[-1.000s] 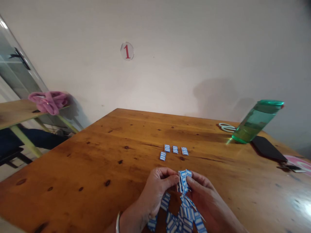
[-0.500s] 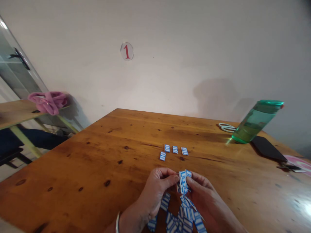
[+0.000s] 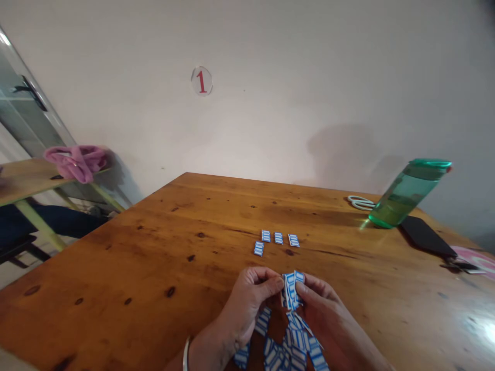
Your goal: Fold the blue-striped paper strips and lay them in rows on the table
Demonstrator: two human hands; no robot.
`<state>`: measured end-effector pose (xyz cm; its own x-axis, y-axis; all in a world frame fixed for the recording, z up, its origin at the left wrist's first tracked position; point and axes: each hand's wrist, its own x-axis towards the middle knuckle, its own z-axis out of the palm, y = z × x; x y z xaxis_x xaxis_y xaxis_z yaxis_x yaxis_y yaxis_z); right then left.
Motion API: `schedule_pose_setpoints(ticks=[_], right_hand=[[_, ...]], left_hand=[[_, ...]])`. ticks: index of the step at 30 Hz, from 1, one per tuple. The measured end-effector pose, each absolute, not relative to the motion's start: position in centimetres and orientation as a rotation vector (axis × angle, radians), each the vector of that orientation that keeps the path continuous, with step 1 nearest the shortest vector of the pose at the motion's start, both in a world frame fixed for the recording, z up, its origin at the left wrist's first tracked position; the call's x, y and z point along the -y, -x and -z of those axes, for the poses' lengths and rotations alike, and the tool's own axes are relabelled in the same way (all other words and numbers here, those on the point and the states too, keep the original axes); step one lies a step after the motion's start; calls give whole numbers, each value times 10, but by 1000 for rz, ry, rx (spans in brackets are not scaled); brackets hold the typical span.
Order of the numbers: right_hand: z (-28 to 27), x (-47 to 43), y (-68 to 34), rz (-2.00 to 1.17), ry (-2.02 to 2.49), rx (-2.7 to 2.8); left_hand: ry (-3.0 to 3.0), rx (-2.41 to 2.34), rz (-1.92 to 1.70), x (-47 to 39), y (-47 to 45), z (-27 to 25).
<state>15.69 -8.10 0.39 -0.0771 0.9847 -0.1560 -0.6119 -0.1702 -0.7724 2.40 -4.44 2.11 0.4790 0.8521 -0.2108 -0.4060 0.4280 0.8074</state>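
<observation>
Small white pieces printed with blue bars, like paper labels (image 3: pixel 291 289), are pinched between my two hands and overlap one another. My left hand (image 3: pixel 247 299) is closed on their left edge with thumb and fingertips, a bangle round its wrist. From the other side, my right hand (image 3: pixel 327 312) is closed too, its thumb pressed on the front of the pieces. Below my hands lies a loose heap of similar labels (image 3: pixel 297 342), partly cut off by the bottom edge. Several more single labels (image 3: pixel 266 236) lie apart on the wooden table (image 3: pixel 154 247) beyond my fingers.
At the right a tilted-looking green bottle (image 3: pixel 408 196) stands near a white coiled cable (image 3: pixel 360 202) and a flat black item (image 3: pixel 427 237). A pink-and-white round thing (image 3: pixel 477 262) lies at the right edge. A pink cloth (image 3: pixel 79 161) hangs on another table at left.
The pinched labels have shifted slightly to the left at their left edge. Both hands keep nearly the same place, and the labels lying on the table have not moved.
</observation>
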Motion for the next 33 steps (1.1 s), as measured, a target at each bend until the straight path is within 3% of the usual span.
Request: schedule_pose_setpoints(ticks=[14,33], right_hand=[[-6,82,-154,-1553,846,588],[-10,85,-151,-1169,1161,778]], left_hand=[[-817,-753,-860,44,-24,-20],[-1092,-832,-1021,42,-25,-14]])
